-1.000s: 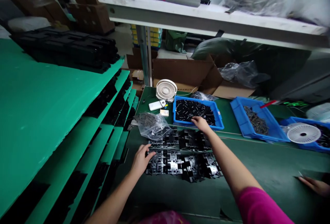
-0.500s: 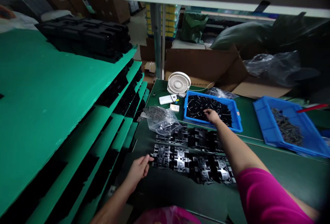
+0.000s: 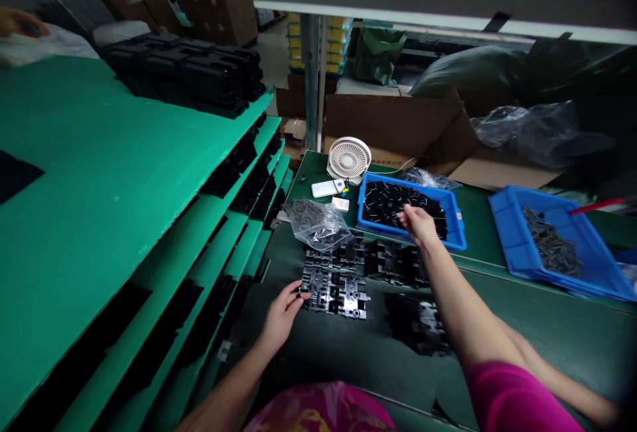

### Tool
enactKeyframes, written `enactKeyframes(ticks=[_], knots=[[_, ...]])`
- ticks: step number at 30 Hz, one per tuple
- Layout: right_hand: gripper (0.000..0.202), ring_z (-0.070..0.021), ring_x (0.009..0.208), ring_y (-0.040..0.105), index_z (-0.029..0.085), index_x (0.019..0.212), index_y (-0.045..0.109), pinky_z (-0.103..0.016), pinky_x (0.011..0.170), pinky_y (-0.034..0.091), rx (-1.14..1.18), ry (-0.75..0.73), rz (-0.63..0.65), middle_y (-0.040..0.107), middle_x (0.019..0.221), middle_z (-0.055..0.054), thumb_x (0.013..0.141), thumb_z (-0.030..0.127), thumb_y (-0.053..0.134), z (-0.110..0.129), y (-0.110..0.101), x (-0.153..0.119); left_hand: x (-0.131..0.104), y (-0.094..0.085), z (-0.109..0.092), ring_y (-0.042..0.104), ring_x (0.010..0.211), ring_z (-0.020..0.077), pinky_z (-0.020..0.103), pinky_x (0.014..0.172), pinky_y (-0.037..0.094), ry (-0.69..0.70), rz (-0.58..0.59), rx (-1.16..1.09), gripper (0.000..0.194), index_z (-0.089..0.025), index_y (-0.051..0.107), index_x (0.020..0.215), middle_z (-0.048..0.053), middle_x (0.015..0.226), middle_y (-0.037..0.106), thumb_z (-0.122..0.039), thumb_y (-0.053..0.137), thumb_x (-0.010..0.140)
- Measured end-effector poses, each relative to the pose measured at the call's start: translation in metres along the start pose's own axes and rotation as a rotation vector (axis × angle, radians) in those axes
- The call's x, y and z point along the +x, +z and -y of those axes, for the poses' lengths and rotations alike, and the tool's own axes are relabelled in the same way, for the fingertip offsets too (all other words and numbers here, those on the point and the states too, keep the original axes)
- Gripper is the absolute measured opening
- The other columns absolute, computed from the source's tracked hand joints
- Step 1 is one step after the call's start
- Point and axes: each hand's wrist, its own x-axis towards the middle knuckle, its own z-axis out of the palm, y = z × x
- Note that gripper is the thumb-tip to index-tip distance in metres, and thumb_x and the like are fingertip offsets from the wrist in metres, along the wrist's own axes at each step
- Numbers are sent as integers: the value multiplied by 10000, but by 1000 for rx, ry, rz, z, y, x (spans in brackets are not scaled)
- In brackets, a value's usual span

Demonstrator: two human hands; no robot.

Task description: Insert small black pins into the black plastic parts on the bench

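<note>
My left hand (image 3: pixel 284 312) is at the left end of the front row of black plastic parts (image 3: pixel 348 296), thumb and fingers apart around a small dark piece too small to name. My right hand (image 3: pixel 418 223) is pinched above the blue tray of small black pieces (image 3: pixel 362 210); what its fingertips hold is too small to make out. Behind the front row lies a second row of black parts (image 3: pixel 393 261). Another black part (image 3: pixel 430 326) lies to the right, under my right forearm.
A clear bag of small metal pieces (image 3: pixel 318 223), a white fan (image 3: pixel 350 158) and a white device (image 3: pixel 327 188) sit behind the parts. At right is a blue bin (image 3: pixel 512 246) of metal pieces. Stacked green boards (image 3: pixel 124 153) fill the left. Another person's forearm (image 3: pixel 552 372) shows at lower right.
A black part from the middle of the front row is gone, leaving a gap. My right hand has lifted slightly from the black pieces; my left hand has moved slightly right.
</note>
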Motion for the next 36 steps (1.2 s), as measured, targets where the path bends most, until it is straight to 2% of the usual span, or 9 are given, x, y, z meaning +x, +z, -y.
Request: enactKeyframes(ticks=[4,7,10,13,21,26,29,33,36], knots=[[354,-107,515,537,155,824,598,-202,485,432,-29,-56,314,630,625,-13,705,475,692,14,58,-91,-1,7,15,552,1037,239,374,995,362,87,-41,84,154,-266,703,897,61,1001,672,-305,627,770],[314,-113,578,563,156,881,572,-204,535,431,-269,-253,674,625,656,0,826,465,565,14,109,-154,0,7,20,503,1060,263,417,1010,348,139,-37,135,124,-287,727,842,61,1009,644,-284,664,735],[219,-110,611,559,168,843,562,-192,545,390,-412,-348,730,620,689,7,845,388,562,12,146,-192,1,3,19,501,1042,268,430,997,362,178,7,173,159,-297,731,874,64,986,642,-282,676,726],[117,-124,628,567,173,814,576,-203,563,354,-537,-404,713,630,706,-4,822,288,597,11,165,-206,-2,-2,17,513,1051,267,417,1004,363,222,51,205,233,-305,712,952,63,1025,640,-275,678,724],[142,-192,738,628,172,870,611,-234,623,383,-804,-500,725,673,783,-51,807,297,631,19,178,-209,-13,0,39,457,1188,255,421,1075,296,349,37,294,292,-239,600,1088,90,1216,521,-253,561,799],[275,-219,924,595,185,1056,589,-292,784,424,-877,-528,640,642,1004,-84,812,306,625,31,166,-224,-11,-5,44,455,1206,262,441,1077,309,396,47,345,300,-244,591,1107,89,1258,451,-247,511,817],[566,-295,1127,477,204,1274,461,-415,915,379,-897,-511,495,526,1231,-146,784,420,645,26,145,-242,-9,-14,45,475,1203,255,431,1073,330,410,99,367,322,-260,595,1128,76,1263,492,-242,497,822],[1006,-405,1292,267,197,1369,356,-559,1001,265,-1017,-431,439,268,1457,-204,537,580,771,-3,120,-264,-8,-23,54,543,1148,228,398,1022,410,412,182,391,386,-271,549,1218,68,1358,465,-246,453,845],[939,-401,1356,131,198,1341,396,-547,1052,195,-1162,-450,467,66,1533,-163,538,449,812,-23,117,-271,-7,-24,60,622,1019,196,386,947,479,415,226,418,419,-257,503,1270,86,1405,419,-238,397,865]])
